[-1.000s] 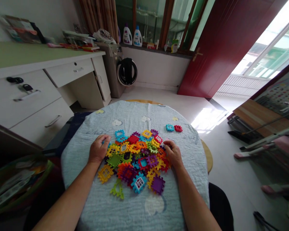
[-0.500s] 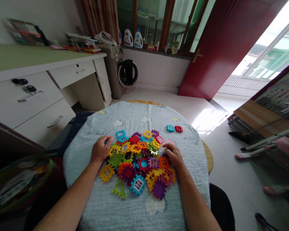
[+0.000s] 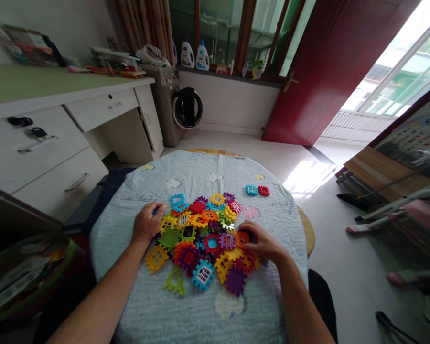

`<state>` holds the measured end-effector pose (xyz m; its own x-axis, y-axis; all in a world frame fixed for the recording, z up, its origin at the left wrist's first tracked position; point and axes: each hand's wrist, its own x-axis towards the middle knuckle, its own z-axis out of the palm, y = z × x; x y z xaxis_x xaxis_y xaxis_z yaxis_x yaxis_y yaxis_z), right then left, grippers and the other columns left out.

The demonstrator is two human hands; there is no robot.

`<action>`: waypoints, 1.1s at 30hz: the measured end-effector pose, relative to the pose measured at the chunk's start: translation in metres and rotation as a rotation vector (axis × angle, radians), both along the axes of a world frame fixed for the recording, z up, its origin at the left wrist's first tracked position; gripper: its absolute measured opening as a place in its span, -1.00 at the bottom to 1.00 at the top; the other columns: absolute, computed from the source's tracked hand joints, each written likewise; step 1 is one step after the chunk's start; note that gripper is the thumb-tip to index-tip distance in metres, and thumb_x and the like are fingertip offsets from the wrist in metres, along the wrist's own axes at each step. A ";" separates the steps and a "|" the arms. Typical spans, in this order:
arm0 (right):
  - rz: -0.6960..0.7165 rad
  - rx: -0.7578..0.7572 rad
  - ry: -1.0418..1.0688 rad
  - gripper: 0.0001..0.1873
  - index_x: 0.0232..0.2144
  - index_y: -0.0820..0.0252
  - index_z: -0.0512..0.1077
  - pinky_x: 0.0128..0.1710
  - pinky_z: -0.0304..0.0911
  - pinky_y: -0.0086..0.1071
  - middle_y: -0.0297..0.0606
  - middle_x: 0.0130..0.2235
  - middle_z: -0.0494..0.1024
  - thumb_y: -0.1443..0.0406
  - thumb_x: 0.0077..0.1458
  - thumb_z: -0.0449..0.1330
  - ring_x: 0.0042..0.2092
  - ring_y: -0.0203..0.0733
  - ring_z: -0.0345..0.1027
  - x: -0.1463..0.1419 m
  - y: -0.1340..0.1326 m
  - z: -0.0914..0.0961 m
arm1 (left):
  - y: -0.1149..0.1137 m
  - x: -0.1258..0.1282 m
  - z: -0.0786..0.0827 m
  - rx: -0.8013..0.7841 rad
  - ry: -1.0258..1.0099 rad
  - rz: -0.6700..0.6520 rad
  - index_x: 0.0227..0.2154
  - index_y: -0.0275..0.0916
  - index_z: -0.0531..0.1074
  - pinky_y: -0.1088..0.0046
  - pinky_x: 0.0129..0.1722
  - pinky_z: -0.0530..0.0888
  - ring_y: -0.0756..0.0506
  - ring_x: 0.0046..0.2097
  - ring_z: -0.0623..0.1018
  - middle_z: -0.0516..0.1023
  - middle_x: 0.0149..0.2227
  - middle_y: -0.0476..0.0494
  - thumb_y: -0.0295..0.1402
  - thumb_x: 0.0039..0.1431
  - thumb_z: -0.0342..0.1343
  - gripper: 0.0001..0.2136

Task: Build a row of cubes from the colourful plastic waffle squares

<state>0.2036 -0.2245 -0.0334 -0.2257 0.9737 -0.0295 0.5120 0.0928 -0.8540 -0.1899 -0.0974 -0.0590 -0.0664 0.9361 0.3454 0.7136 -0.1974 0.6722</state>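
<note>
A heap of colourful plastic interlocking building tiles point(image 3: 211, 242) with notched edges lies on the cloth-covered table, some shaped like windows. At its left edge, my left hand point(image 3: 147, 223) is closed; a bit of a blue tile point(image 3: 155, 211) shows between its fingers, the rest hidden. On the right side of the heap, my right hand point(image 3: 263, 240) has thumb and fingers closed around an orange tile point(image 3: 241, 238), which still lies among the others. Nearest me are a green triangular piece point(image 3: 174, 282), a blue tile with a white window point(image 3: 202, 274) and a purple tile point(image 3: 235, 280).
Beyond the heap, a blue tile point(image 3: 251, 190) and a red tile point(image 3: 263, 191) lie side by side on the pale blue tablecloth point(image 3: 197, 174). A white desk point(image 3: 103, 107) and a washing machine point(image 3: 168, 107) stand behind to the left. A basket point(image 3: 25, 277) sits at lower left.
My right hand has come down and toward me from the heap's upper right, and its fingers have closed on the orange tile. My left hand has stayed in place. The view has shifted slightly.
</note>
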 end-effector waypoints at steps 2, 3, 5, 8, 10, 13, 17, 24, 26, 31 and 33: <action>-0.025 0.039 -0.020 -0.49 -0.06 0.10 0.48 0.24 0.08 -0.11 -0.19 0.07 0.45 0.27 -0.16 0.34 0.13 -0.04 0.27 -0.002 -0.004 -0.002 | 0.000 0.000 0.000 0.004 0.002 -0.001 -0.37 -0.19 0.48 0.32 -0.05 0.44 -0.18 -0.13 0.54 0.59 -0.26 -0.15 -0.04 0.12 -0.06 -0.65; -0.058 0.048 -0.019 -0.50 -0.06 0.10 0.48 0.24 0.09 -0.11 -0.18 0.08 0.46 0.26 -0.15 0.34 0.13 -0.04 0.27 -0.004 -0.006 -0.003 | 0.000 0.000 0.000 0.005 0.003 0.001 -0.37 -0.19 0.48 0.32 -0.05 0.44 -0.18 -0.14 0.54 0.58 -0.26 -0.15 -0.04 0.12 -0.06 -0.65; -0.150 0.052 0.000 -0.52 -0.09 0.09 0.49 0.19 0.16 -0.12 -0.20 0.03 0.49 0.24 -0.15 0.34 0.08 -0.05 0.32 -0.007 -0.007 -0.008 | 0.000 0.001 0.001 0.004 0.007 0.003 -0.37 -0.19 0.48 0.32 -0.05 0.44 -0.17 -0.14 0.54 0.58 -0.25 -0.16 -0.04 0.12 -0.06 -0.65; -0.318 -0.014 0.114 -0.64 -0.20 0.11 0.49 -0.08 0.35 -0.23 -0.28 -0.20 0.57 0.18 -0.11 0.33 -0.18 -0.14 0.42 -0.012 -0.009 -0.016 | -0.001 0.001 0.001 -0.003 0.010 0.004 -0.37 -0.19 0.47 0.31 -0.03 0.43 -0.18 -0.12 0.54 0.58 -0.23 -0.18 -0.03 0.13 -0.07 -0.64; -0.411 -0.076 0.251 -0.70 -0.28 0.13 0.48 -0.28 0.36 -0.32 -0.32 -0.34 0.56 0.10 -0.06 0.29 -0.34 -0.20 0.40 -0.015 -0.009 -0.020 | -0.001 0.002 0.001 -0.007 0.006 0.003 -0.37 -0.19 0.47 0.30 -0.02 0.43 -0.18 -0.12 0.54 0.58 -0.23 -0.18 -0.03 0.13 -0.07 -0.64; -0.515 -0.060 0.396 -0.65 -0.30 0.15 0.49 -0.32 0.35 -0.31 -0.27 -0.36 0.58 0.01 0.00 0.26 -0.36 -0.18 0.41 -0.016 -0.004 -0.020 | -0.001 0.002 0.002 -0.007 0.003 0.002 -0.36 -0.19 0.47 0.31 -0.02 0.43 -0.18 -0.12 0.54 0.58 -0.23 -0.19 -0.04 0.14 -0.08 -0.64; -0.610 0.283 0.219 -0.67 -0.26 0.11 0.57 0.03 0.29 -0.13 -0.16 -0.15 0.60 0.04 0.09 0.17 -0.07 -0.07 0.42 -0.017 0.007 -0.014 | -0.002 0.003 0.003 -0.010 0.005 0.002 -0.36 -0.20 0.47 0.32 -0.03 0.43 -0.18 -0.12 0.54 0.58 -0.23 -0.19 -0.03 0.13 -0.08 -0.64; -0.450 0.233 -0.308 -0.52 -0.04 0.02 0.55 0.30 -0.13 0.09 -0.22 0.16 0.45 0.33 0.02 0.02 0.27 0.03 0.11 -0.015 0.003 -0.030 | -0.002 0.003 0.004 -0.013 -0.001 0.005 -0.38 -0.18 0.47 0.33 -0.05 0.43 -0.17 -0.14 0.54 0.58 -0.25 -0.15 -0.04 0.13 -0.07 -0.65; -0.363 0.159 -0.266 -0.44 0.04 0.06 0.49 0.32 -0.18 0.11 -0.22 0.19 0.42 0.33 -0.01 0.00 0.29 0.02 0.10 -0.010 -0.002 -0.034 | -0.002 0.003 0.004 -0.005 -0.009 0.003 -0.39 -0.18 0.47 0.33 -0.05 0.44 -0.17 -0.15 0.54 0.58 -0.26 -0.14 -0.04 0.12 -0.06 -0.66; -0.469 0.140 -0.101 -0.44 0.12 0.15 0.38 0.24 0.09 -0.06 -0.11 0.18 0.41 0.17 0.06 0.06 0.21 -0.02 0.23 -0.003 -0.005 -0.030 | -0.002 0.004 0.005 0.006 -0.019 -0.006 -0.41 -0.17 0.47 0.33 -0.06 0.44 -0.17 -0.17 0.54 0.57 -0.29 -0.13 -0.05 0.12 -0.05 -0.67; -0.490 0.137 -0.129 -0.43 0.08 0.14 0.39 0.19 0.16 -0.06 -0.11 0.09 0.46 0.12 0.00 0.16 0.13 -0.01 0.30 -0.003 -0.005 -0.029 | -0.002 0.004 0.005 0.009 -0.017 -0.005 -0.41 -0.17 0.47 0.34 -0.06 0.44 -0.16 -0.17 0.53 0.57 -0.29 -0.13 -0.05 0.12 -0.05 -0.67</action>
<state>0.2002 -0.2291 -0.0624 0.2539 0.9612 0.1080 0.6237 -0.0773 -0.7778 -0.1859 -0.0998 -0.0536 -0.0681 0.9332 0.3528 0.7010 -0.2069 0.6825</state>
